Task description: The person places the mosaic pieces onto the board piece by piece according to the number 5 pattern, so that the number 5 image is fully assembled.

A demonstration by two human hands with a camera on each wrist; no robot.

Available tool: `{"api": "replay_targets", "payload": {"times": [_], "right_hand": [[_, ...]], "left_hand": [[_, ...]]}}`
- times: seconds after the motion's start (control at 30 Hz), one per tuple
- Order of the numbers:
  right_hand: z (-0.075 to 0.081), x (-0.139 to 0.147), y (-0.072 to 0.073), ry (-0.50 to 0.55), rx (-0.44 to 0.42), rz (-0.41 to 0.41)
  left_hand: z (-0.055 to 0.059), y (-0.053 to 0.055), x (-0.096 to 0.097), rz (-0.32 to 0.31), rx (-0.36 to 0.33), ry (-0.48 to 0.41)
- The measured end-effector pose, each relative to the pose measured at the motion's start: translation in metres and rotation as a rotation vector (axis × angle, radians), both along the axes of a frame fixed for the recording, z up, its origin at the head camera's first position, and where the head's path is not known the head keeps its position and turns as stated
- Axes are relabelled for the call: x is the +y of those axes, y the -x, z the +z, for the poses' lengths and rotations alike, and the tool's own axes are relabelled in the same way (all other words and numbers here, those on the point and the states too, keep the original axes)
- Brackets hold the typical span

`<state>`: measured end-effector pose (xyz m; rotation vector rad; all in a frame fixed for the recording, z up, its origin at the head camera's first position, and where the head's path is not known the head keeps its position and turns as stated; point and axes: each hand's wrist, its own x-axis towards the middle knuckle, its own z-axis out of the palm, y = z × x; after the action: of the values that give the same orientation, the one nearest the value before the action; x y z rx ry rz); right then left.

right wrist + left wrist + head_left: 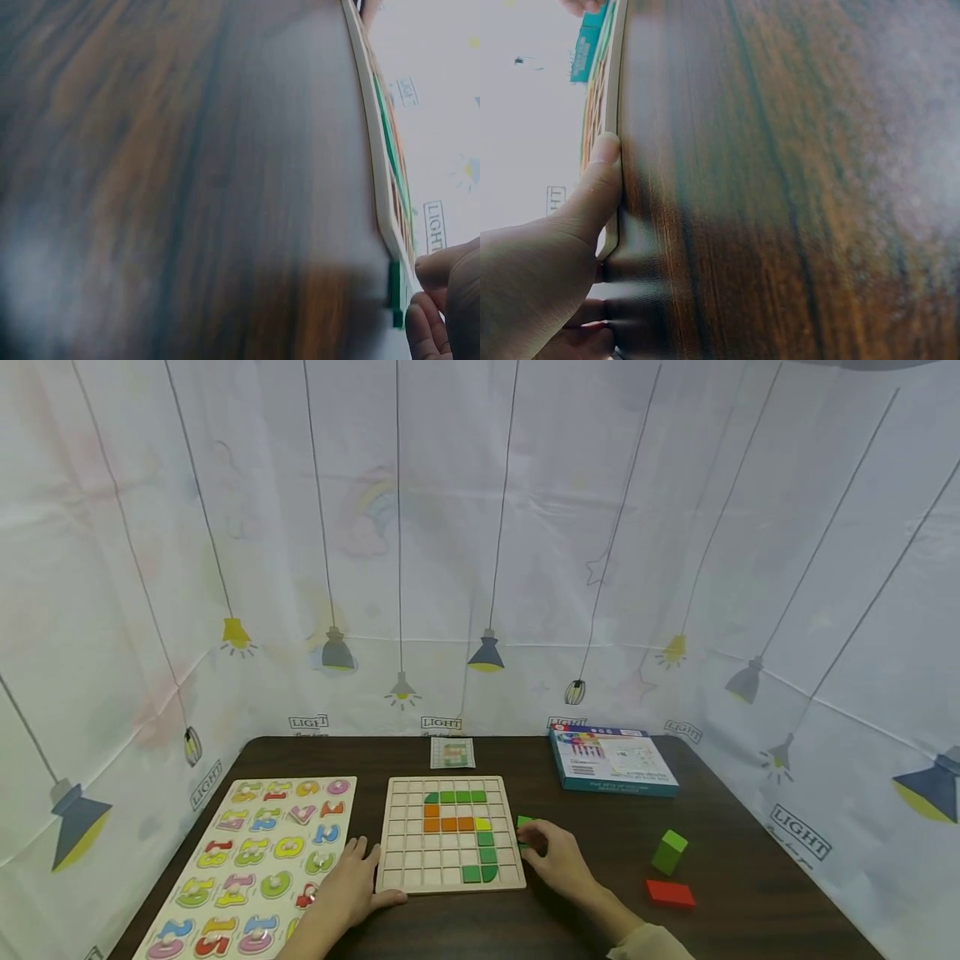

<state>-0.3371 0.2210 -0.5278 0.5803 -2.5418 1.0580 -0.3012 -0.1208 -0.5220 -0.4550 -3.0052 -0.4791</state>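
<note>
A wooden grid board [420, 887] lies in front of me, with several green tiles [486, 854], orange tiles [448, 823] and one yellow tile [482, 823] forming a figure. My left hand [347, 887] rests at its near left corner, its thumb [604, 150] against the front edge and its fingers along the left side. Beside the board's right edge is my right hand [557, 860], thumb and fingers bent at a few green blocks [395, 289]. Its fingertips partly hide these blocks, so I cannot tell whether they pinch one.
A wooden number puzzle [251, 860] lies to the left. Behind the board is a small pattern card [452, 752], and a flat blue-edged box [615, 762] sits at the back right. A green block [669, 852] and a red block [670, 893] are on the dark table [738, 860].
</note>
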Motion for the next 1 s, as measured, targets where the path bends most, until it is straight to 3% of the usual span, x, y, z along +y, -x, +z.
{"api": "replay_targets", "payload": {"times": [0.63, 1.0], "right_hand": [[-0.002, 0.012, 0.005, -0.051, -0.050, 0.009], [-0.003, 0.016, 0.001, -0.066, -0.067, 0.071]], "left_hand": [[0.002, 0.003, -0.001, -0.008, -0.019, -0.009], [0.002, 0.001, 0.000, -0.012, -0.029, -0.031]]}}
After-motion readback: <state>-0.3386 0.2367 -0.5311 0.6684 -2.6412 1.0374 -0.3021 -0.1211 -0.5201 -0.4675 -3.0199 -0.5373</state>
